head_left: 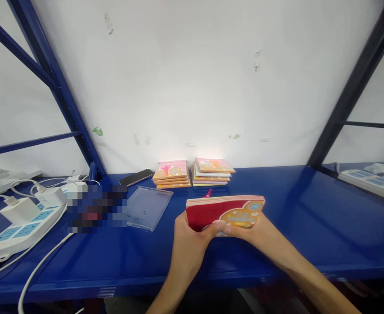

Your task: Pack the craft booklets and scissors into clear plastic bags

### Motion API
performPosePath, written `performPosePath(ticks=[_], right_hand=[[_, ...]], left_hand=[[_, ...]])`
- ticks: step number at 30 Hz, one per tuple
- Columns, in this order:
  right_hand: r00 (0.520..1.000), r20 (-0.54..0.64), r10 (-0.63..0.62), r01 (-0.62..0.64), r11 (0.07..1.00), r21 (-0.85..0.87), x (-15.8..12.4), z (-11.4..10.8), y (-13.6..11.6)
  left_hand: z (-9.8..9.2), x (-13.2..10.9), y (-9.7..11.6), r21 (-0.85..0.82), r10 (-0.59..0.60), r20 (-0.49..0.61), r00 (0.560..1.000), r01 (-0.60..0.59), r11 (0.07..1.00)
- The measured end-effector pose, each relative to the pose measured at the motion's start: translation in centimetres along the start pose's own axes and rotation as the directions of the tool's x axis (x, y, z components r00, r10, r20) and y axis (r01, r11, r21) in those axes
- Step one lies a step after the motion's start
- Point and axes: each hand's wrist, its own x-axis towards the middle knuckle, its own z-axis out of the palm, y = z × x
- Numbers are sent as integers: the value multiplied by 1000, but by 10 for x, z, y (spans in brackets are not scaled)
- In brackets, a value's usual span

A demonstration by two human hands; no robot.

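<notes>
Two bare hands working at the front edge of a blue steel shelf [296, 248], and here's the picture: the left hand [190, 244] and the right hand [249, 231] pinch a thick red-and-orange paper booklet [224, 212] from either side, the grip closed firmly on it, thumbs meeting along its lower edge. The booklet is tilted up toward the camera, page edges showing along its top, and whether it touches the shelf can't be told from this angle. Just behind it, side by side against a white wall [192, 78], sit a left stack of pink-and-orange booklets [171, 174] and a right stack of pink-and-orange booklets [211, 171]. Over to the left, a clear plastic sleeve [148, 208] lies flat, with a black smartphone [136, 177] beyond it near the wall. Further left, a pixelated patch [97, 208] hides whatever is there, and next to it a white power strip [22, 229] carries white chargers [20, 210], white cables [38, 266] trailing over the shelf edge. Another power strip [372, 185] sits off to the right, past a dark steel upright [347, 96].
</notes>
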Motion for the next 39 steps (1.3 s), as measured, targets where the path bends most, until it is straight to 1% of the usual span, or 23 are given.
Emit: performPosePath(ticks=[3, 6, 8, 10, 13, 15, 17, 18, 19, 21, 22, 23, 24, 26, 28, 31, 33, 35, 37, 39], right_hand=[[999, -30, 14, -13, 1000, 16, 0, 1, 5], [999, -34, 22, -20, 999, 37, 0, 3, 12], [999, -7, 31, -30, 999, 38, 0, 2, 15], [997, 49, 57, -59, 998, 21, -1, -3, 14], [983, 158, 89, -71, 991, -117, 4, -15, 6], [980, 187, 63, -13, 967, -256, 13, -23, -2], [982, 187, -18, 90, 918, -386, 27, -26, -11], [979, 195, -63, 145, 885, -443, 36, -24, -15], [971, 214, -105, 201, 841, -502, 45, -19, -20], [945, 289, -154, 308, 715, -628, 66, -1, -27], [931, 325, -169, 357, 615, -703, 77, 11, -30], [918, 358, -171, 395, 473, -788, 89, 24, -31], [915, 361, -180, 403, 421, -812, 101, 39, -31], [917, 353, -187, 399, 371, -839, 125, 67, -27], [926, 332, -179, 375, 339, -863, 147, 91, -17], [940, 293, -173, 335, 326, -884, 170, 114, -1], [946, 269, -182, 318, 348, -882, 179, 119, 6], [945, 256, -202, 317, 393, -863, 183, 117, 5], [941, 251, -225, 330, 460, -824, 183, 109, -4], [938, 256, -235, 345, 549, -761, 179, 97, -18]], left_hand=[[0, 1, -2, -8, 5, 1, 1000, -5, 1000], [0, 4, -8, -22, 34, 33, 999, -33, 999], [0, 5, -11, -44, 40, 55, 998, -38, 998], [-1, 5, -11, -62, 39, 66, 997, -35, 997], [-11, 8, -5, -98, 8, 74, 997, -1, 995], [-24, 11, 5, -143, -43, 38, 998, 48, 989], [-41, 14, 20, -193, -71, -64, 995, 57, 980], [-51, 16, 28, -218, -45, -121, 992, 18, 976], [-61, 17, 37, -234, -12, -185, 983, -32, 972], [-82, 19, 54, -235, 55, -286, 957, -125, 964], [-92, 19, 61, -222, 93, -335, 938, -174, 959], [-101, 19, 68, -215, 110, -370, 923, -200, 956], [-110, 18, 74, -208, 130, -393, 910, -226, 952], [-126, 16, 84, -193, 180, -426, 887, -284, 939], [-140, 12, 92, -150, 236, -472, 850, -341, 928], [-152, 5, 101, -66, 288, -535, 794, -379, 923], [-155, 2, 105, -47, 291, -557, 778, -380, 924], [-155, 0, 106, -50, 289, -556, 779, -379, 924], [-153, 1, 105, -62, 280, -532, 799, -367, 928], [-149, 2, 101, -68, 271, -501, 822, -349, 935]])
